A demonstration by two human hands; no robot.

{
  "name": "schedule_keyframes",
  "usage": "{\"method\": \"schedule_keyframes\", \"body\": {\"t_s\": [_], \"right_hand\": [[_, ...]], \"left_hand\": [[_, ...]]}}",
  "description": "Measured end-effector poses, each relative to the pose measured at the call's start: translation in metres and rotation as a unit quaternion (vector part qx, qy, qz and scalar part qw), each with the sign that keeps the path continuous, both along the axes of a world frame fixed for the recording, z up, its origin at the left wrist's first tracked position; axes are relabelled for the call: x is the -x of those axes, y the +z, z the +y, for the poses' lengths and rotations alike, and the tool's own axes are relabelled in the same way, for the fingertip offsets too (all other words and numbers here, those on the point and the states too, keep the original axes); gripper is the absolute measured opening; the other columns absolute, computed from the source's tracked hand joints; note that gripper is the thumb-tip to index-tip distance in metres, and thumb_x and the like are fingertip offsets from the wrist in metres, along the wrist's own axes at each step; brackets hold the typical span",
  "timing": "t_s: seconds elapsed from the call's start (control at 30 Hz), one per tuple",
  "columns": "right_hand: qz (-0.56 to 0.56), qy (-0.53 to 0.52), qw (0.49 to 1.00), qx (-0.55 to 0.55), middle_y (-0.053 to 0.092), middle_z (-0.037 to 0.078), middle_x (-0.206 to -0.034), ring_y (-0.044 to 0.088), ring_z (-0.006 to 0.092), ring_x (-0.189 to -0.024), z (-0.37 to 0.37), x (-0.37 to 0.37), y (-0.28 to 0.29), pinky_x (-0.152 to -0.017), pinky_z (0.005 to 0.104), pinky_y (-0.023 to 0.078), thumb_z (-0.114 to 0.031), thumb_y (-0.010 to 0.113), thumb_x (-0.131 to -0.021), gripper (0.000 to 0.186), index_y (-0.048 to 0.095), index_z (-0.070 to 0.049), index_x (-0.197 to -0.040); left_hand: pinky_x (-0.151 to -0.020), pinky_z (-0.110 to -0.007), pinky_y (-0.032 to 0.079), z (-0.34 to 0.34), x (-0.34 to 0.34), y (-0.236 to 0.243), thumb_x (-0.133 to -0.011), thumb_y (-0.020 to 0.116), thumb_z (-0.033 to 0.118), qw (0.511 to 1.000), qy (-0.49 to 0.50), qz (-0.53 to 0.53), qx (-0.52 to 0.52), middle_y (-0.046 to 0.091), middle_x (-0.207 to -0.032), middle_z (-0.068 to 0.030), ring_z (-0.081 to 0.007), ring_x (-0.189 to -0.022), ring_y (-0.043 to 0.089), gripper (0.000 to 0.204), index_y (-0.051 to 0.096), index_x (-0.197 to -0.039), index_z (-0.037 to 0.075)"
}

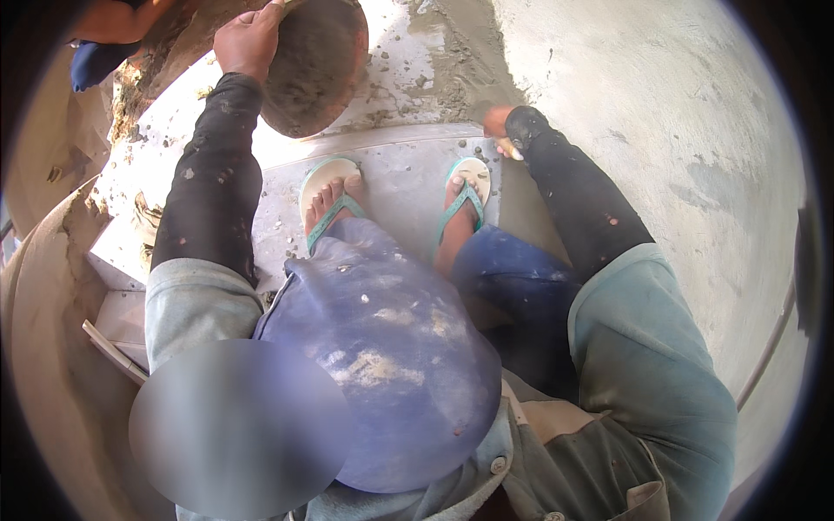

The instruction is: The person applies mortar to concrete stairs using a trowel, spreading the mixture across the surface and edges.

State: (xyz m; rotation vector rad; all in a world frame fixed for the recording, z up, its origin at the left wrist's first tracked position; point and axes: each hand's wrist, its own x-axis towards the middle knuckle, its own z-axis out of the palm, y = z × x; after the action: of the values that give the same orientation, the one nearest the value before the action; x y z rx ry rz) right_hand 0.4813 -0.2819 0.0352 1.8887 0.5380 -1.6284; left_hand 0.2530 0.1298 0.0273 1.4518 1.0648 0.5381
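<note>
I see the left hand (248, 40) gripping a bowl's (361, 54) left rim, right hand (496, 122) curled round a handle (511, 150). Mortar (473, 54) looks part-spread; more remains.

I'm looking down on a pale, flat step (395, 187) carrying two sandals with green straps, the left sandal (347, 205) and the right sandal (472, 194), both worn and set apart with bare surface between. I can make out small pale crumbs (280, 226) scattered on the step, some just left of the left sandal. Past its far edge I have a whitish slab (395, 30). A round bowl (361, 52) is over the slab near that edge; whether its base rests flat I can't tell. To the bowl's right, I see wet grey mortar (469, 61) smeared across the slab, with loose lumps near it
</note>
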Motion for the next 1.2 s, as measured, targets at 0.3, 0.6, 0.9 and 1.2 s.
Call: {"method": "schedule_keyframes", "body": {"t_s": [0.3, 0.6, 0.9, 1.2], "right_hand": [[-0.158, -0.173, 0.966, -0.113, 0.066, 0.017, -0.074, 0.066, 0.0275, -0.06, 0.044, 0.03, 0.053, -0.053, 0.0408, 0.052, -0.024, 0.055, -0.095, 0.031, 0.065, 0.005, -0.089], [-0.207, -0.314, 0.883, -0.28, 0.069, 0.021, -0.078, 0.069, 0.0334, -0.063, 0.086, 0.082, 0.145, -0.06, 0.0431, 0.055, -0.025, 0.056, -0.092, 0.036, 0.066, 0.009, -0.086], [-0.247, 0.034, 0.85, -0.464, 0.071, 0.023, -0.091, 0.07, 0.0405, -0.09, 0.169, 0.126, 0.075, -0.08, 0.0481, 0.055, -0.019, 0.055, -0.085, 0.023, 0.072, -0.003, -0.084], [-0.109, -0.176, 0.873, -0.441, 0.069, 0.028, -0.095, 0.066, 0.0446, -0.097, 0.188, 0.212, 0.085, -0.089, 0.0501, 0.052, -0.029, 0.06, -0.088, 0.033, 0.07, 0.002, -0.096]], "left_hand": [[-0.05, -0.031, 0.04, -0.005, 0.011, 0.024, -0.086, 0.072, 0.026, 0.992, 0.002, 0.002, -0.123, 0.054, -0.055, 0.0002, -0.0093, -0.054, 0.048, 0.037, 0.065, -0.064, -0.003], [-0.054, -0.025, 0.038, 0.022, 0.02, -0.007, -0.084, 0.077, 0.038, 1.0, 0.006, 0.016, -0.003, 0.055, -0.064, 0.0055, -0.0052, -0.058, 0.046, 0.038, 0.072, -0.076, 0.001], [-0.057, -0.027, 0.042, 0.01, 0.011, 0.007, -0.084, 0.074, 0.034, 0.999, -0.014, 0.045, -0.012, 0.057, -0.061, 0.0031, -0.0065, -0.058, 0.047, 0.04, 0.072, -0.077, -0.005], [-0.051, -0.024, 0.035, 0.007, 0.004, 0.017, -0.086, 0.074, 0.029, 0.999, -0.032, -0.003, 0.017, 0.05, -0.059, 0.0059, -0.0041, -0.054, 0.04, 0.034, 0.068, -0.07, 0.001]]}}
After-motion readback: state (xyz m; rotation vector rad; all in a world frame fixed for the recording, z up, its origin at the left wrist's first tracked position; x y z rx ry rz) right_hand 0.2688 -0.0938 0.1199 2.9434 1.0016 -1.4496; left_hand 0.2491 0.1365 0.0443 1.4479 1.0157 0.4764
